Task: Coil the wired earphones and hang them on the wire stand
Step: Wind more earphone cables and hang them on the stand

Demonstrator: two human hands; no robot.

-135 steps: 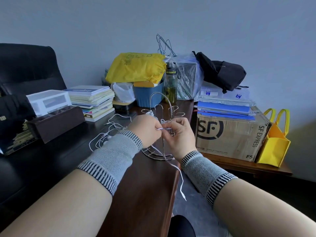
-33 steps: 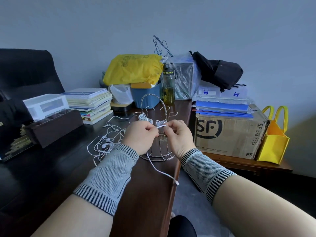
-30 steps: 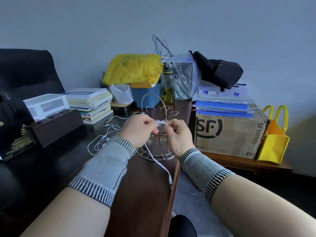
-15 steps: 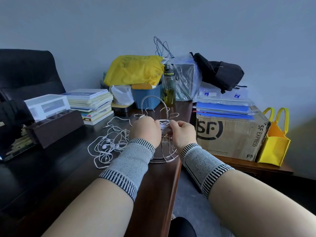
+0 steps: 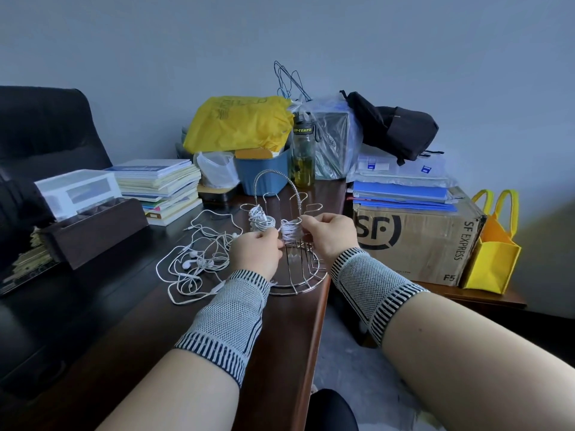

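A chrome wire stand [image 5: 281, 194] with a round base and an arched handle sits at the right edge of the dark wooden desk [image 5: 149, 325]. A tight white earphone coil [image 5: 291, 231] is wound around a front arm of the stand. My right hand [image 5: 331, 233] pinches that coil from the right. My left hand [image 5: 256, 248] pinches the cord end at its left side. A second wound white bundle [image 5: 260, 219] hangs on an arm just behind and left. More loose white earphones [image 5: 193, 262] lie tangled on the desk to the left.
Behind the stand are a blue tub [image 5: 264, 172], a drink bottle [image 5: 302, 154], a yellow bag [image 5: 239, 122] and stacked books [image 5: 161, 185]. A dark organizer box [image 5: 93, 231] sits left. An SF Express carton [image 5: 413, 241] and yellow tote [image 5: 491, 244] stand right of the desk edge.
The cord tail that hung over the desk edge has been wound up into the coil on the stand. My hands moved forward to the stand arm, uncovering the loose earphones.
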